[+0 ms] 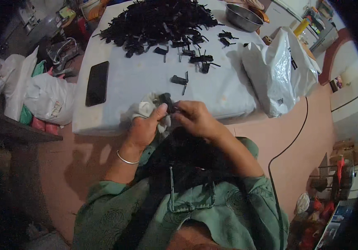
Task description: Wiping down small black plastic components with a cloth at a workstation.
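Observation:
At the near edge of the table, my left hand (pixel 144 128) is closed around a small black plastic part (pixel 166 99), thumb along its side. A crumpled white cloth (pixel 146 108) is bunched in the same hand, behind and below the part. My right hand (pixel 198 119) is pinched at the part's right side; its fingertips hide what exactly they grip. Just beyond my hands lies a single similar black part (pixel 179 79) with thin arms sticking out. Farther back, several more are scattered in front of a large heap of black parts (pixel 154 23).
A dark phone (pixel 97 83) lies on the left of the white-covered table (pixel 124 79). A metal bowl (pixel 244 18) stands at the back right, with a white plastic bag (pixel 270 71) before it. White bags (pixel 49 98) sit at the left. A black cable (pixel 289 146) hangs at the right.

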Available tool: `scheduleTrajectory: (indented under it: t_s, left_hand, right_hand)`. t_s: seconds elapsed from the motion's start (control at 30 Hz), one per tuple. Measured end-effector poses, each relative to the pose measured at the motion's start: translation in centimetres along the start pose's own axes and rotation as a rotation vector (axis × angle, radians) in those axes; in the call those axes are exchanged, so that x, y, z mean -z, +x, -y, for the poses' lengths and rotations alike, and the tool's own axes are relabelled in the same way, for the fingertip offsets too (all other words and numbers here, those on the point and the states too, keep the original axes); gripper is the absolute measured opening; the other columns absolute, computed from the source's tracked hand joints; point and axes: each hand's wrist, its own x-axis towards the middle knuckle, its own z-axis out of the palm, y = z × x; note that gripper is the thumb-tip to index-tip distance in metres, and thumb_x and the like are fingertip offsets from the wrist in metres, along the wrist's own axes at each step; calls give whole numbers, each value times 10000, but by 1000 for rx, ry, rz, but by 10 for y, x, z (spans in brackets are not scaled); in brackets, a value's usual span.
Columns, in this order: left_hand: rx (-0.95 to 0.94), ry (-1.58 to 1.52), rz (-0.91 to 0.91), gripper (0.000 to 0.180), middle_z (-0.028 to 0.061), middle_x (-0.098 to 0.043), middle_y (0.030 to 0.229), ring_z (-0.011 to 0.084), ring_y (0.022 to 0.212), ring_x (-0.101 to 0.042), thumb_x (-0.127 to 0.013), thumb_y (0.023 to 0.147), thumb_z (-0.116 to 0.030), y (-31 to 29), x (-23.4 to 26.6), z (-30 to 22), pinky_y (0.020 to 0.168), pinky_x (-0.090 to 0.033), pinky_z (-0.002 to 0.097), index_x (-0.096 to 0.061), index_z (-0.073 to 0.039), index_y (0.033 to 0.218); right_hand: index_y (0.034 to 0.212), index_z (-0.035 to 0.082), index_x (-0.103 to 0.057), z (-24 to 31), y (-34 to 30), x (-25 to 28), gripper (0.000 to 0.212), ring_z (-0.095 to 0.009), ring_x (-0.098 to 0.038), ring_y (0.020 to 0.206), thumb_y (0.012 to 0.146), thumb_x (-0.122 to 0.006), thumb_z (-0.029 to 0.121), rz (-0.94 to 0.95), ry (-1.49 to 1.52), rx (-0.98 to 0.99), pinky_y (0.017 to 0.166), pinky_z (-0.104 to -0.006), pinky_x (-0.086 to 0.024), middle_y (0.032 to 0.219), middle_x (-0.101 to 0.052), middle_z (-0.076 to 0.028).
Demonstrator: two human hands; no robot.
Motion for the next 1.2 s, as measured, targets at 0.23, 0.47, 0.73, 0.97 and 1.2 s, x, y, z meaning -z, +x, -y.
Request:
scheduleTrajectory:
  t_s: [0.23,0.47,0.73,0.97,1.2]
  left_hand:
    - [-196,237,-23,169,-7,-538,782,53,670,-486,-527,854,-103,-5,-24,-8,562,-411,199,-515,-24,1003]
    - [-450,524,81,209,11,-554,814,65,694,-507,-501,854,-65,-4,-27,-1,588,-430,200,-483,-15,1056]
    - [-216,315,69,152,26,-576,803,108,673,-527,-529,799,-53,-13,-37,-7,595,-454,250,-529,-7,945]
    - [-448,953,49,260,94,-578,879,158,785,-567,-569,762,-46,-20,-41,-18,691,-461,264,-523,5,1013]
    - [-693,805,-40,127,130,-541,721,251,635,-557,-558,722,-36,-14,-41,0,553,-441,317,-530,6,839]
  right_hand:
    - [835,-9,-522,40,-27,3,175,-229,-499,505,742,-626,97,-160,-89,94,472,-339,-407,673,-513,-132]
    - [739,10,-517,32,-25,-6,174,-176,-467,478,751,-642,129,-414,-194,213,443,-299,-381,602,-491,-100]
    - [682,-11,-476,27,-22,6,247,-84,-378,552,850,-539,158,-172,177,-152,497,-262,-352,553,-436,-40]
    - [740,-9,-523,20,-28,-5,289,-82,-393,572,901,-452,220,-59,331,-260,516,-263,-370,583,-467,-7]
    - [810,2,-546,11,-31,-16,258,-50,-417,656,907,-449,220,-42,489,-359,588,-228,-389,676,-492,35]
